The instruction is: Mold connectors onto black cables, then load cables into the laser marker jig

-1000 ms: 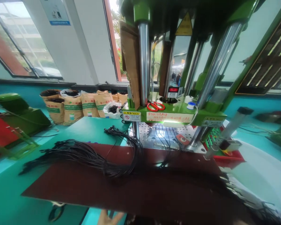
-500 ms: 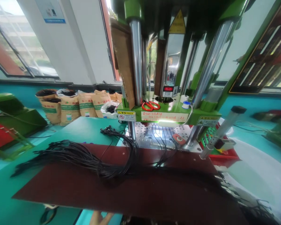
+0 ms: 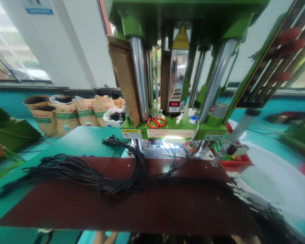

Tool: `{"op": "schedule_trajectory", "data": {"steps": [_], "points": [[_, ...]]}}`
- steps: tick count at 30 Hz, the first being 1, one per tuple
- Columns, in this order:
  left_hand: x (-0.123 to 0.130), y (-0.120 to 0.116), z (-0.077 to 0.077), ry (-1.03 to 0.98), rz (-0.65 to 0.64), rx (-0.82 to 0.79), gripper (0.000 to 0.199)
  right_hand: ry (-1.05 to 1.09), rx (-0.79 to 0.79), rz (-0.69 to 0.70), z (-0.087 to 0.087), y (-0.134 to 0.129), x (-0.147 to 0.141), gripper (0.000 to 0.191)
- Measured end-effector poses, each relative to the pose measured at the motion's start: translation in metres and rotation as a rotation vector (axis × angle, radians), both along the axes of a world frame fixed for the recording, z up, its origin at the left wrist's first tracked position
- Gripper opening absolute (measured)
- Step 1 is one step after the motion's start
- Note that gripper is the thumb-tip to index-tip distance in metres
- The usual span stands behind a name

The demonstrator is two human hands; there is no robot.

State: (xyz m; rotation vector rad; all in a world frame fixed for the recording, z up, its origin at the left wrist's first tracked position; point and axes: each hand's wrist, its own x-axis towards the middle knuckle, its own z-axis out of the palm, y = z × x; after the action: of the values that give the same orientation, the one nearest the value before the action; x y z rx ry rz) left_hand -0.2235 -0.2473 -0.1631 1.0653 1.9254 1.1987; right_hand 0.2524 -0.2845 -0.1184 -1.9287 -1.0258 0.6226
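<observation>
My left hand [image 3: 104, 238] shows at the bottom edge, just below the front edge of the brown board [image 3: 152, 206]. Two of its fingers stand apart, and I see nothing between them. Only a sliver of my right hand [image 3: 245, 240] shows under the board's right front corner; its fingers are hidden. Across the board lies a thick bundle of black cables [image 3: 119, 184], fanned out to the left and trailing off the right side. A few thin black cables [image 3: 173, 162] run from the bundle into the green press [image 3: 160, 134]. Neither hand touches the cables.
Red-handled scissors [image 3: 157, 122] and a blue-and-white spool [image 3: 193, 120] rest on the press. Paper sacks [image 3: 66, 117] stand at the back left. A red bin [image 3: 237, 166] and a large white tub [image 3: 274, 173] are at the right. A cardboard sheet [image 3: 124, 78] leans on a press column.
My view has tilted up and shifted right, so the press and board sit further left. The press's upper part appears lower. A bit of my right hand has come into view.
</observation>
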Motion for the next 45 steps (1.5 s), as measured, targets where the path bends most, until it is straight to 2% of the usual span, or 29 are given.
{"op": "schedule_trajectory", "data": {"steps": [4,8,12,17,22,26,31,34,36,38,40,42,45], "points": [[-0.004,-0.002,-0.004,0.054,-0.009,-0.017,0.071,0.11,0.063,0.053,-0.003,0.001,0.001,0.062],[-0.002,-0.003,0.0,0.073,-0.002,-0.022,0.072,0.147,0.177,-0.003,-0.012,0.002,-0.005,0.06],[-0.006,-0.001,0.005,0.039,-0.038,-0.029,0.075,0.15,0.169,-0.018,-0.017,0.001,-0.008,0.054],[-0.013,0.001,0.0,0.049,-0.04,-0.053,0.073,0.136,0.16,-0.039,-0.005,0.002,-0.012,0.041],[-0.02,-0.001,-0.016,0.048,-0.035,-0.069,0.068,0.11,0.127,-0.055,0.009,0.004,-0.018,0.028],[-0.024,-0.001,-0.025,0.031,-0.046,-0.09,0.065,0.107,0.12,-0.071,0.008,0.004,-0.015,0.027],[-0.016,-0.002,-0.02,0.039,-0.082,-0.036,0.057,0.102,0.139,-0.042,0.005,0.003,-0.012,0.031],[-0.013,0.0,-0.005,0.051,-0.12,-0.067,0.061,0.087,0.119,0.047,0.005,0.001,-0.006,0.039],[-0.017,0.001,0.013,0.161,-0.223,-0.142,0.063,0.077,0.081,0.111,0.005,-0.002,0.001,0.044],[-0.021,-0.001,0.039,0.387,-0.345,-0.329,0.066,0.067,0.044,0.147,0.003,-0.005,0.007,0.046],[-0.019,-0.006,0.071,0.587,-0.477,-0.551,0.067,0.071,0.038,0.152,-0.001,-0.008,0.012,0.046],[-0.005,-0.012,0.107,0.58,-0.721,-0.607,0.06,0.08,0.061,0.146,-0.006,-0.009,0.014,0.042],[0.044,-0.014,0.159,0.33,-1.204,-0.448,0.046,0.063,0.093,0.145,-0.01,-0.007,0.013,0.034]]}}
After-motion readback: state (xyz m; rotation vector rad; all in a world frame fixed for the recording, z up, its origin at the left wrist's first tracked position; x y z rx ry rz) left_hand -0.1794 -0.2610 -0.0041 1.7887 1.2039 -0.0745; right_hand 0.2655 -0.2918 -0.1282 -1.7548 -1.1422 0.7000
